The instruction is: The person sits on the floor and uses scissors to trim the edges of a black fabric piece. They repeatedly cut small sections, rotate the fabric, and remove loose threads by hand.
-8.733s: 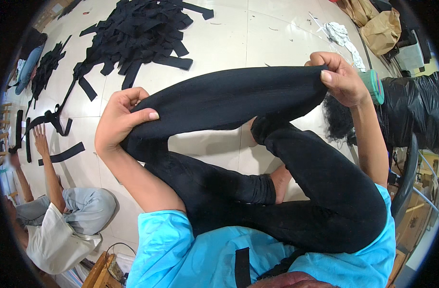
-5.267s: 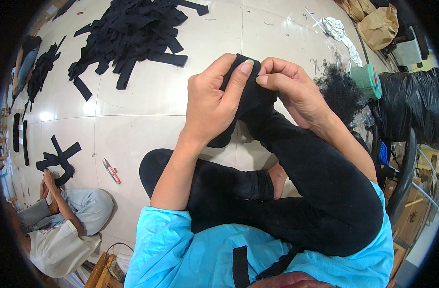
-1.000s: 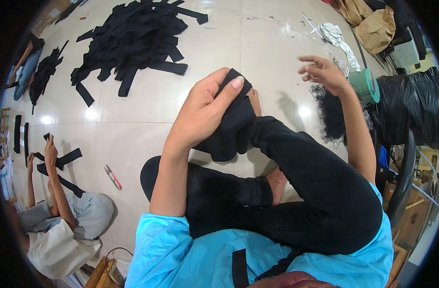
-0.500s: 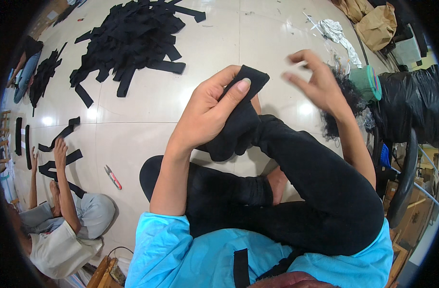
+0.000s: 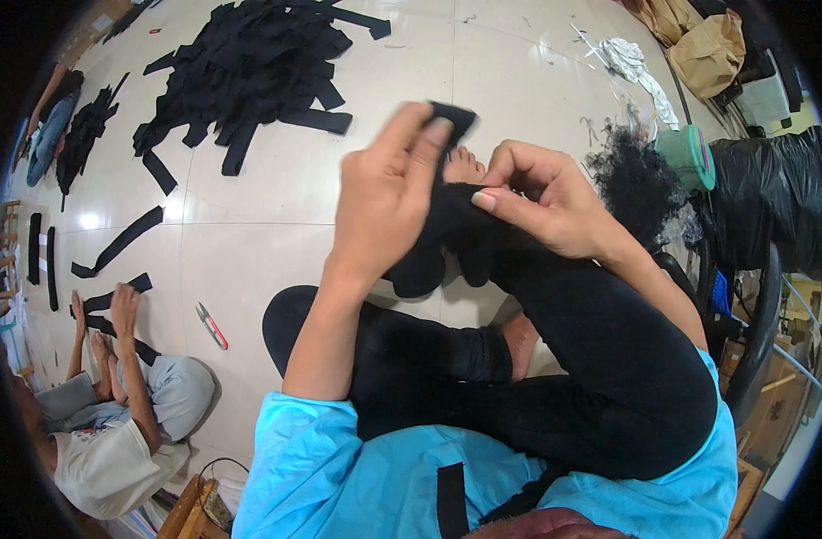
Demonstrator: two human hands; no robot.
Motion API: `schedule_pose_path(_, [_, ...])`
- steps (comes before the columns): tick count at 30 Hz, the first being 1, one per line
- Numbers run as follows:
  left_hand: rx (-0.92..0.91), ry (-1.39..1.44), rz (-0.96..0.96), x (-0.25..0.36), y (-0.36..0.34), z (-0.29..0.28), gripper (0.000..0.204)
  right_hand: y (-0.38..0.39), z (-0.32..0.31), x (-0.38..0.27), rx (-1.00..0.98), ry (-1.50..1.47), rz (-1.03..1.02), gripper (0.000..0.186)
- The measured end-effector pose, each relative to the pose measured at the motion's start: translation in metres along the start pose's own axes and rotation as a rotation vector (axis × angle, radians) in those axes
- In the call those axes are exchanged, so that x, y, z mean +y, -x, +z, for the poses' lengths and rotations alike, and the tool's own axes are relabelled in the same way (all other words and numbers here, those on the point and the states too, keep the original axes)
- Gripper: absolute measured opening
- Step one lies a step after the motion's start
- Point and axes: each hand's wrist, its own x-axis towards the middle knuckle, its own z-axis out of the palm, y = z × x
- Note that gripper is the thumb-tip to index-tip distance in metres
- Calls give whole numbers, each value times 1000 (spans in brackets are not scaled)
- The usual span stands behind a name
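A folded strip of black cloth [image 5: 460,214] hangs between my two hands, above my crossed legs. My left hand [image 5: 386,184] grips it, with one end sticking up past the thumb and fingers. On the other side, my right hand [image 5: 550,199] pinches the cloth's edge between thumb and fingertips. The lower part of the cloth drapes in loops by my raised knee, and against my black trousers [image 5: 608,359] its outline is hard to make out. My bare toes [image 5: 463,166] show just behind it.
A big heap of black cloth strips [image 5: 249,72] lies on the tiled floor at far left. Red-handled thread snips [image 5: 211,325] rest left of my knee. A co-worker [image 5: 132,422] sits at left, handling strips. At right are black thread scraps [image 5: 635,184] and a green tub [image 5: 685,157].
My right hand has come in from the right and now pinches the cloth. My left hand has shifted slightly up and left, its end of the strip blurred. The co-worker's hands have lowered onto a strip.
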Motion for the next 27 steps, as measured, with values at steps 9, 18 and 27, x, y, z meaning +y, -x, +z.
schedule_pose_path(9, [65,154,34,-20,-4,4,27,0,3,-3,-9,-167,125,13])
schedule_pose_path(18, [44,198,-29,-12,-1,7,30,-8,8,1,-28,-94,93,15])
schedule_pose_path(27, [-39,468,-215,-10,-4,5,29,-4,5,-6,-14,-136,143,13])
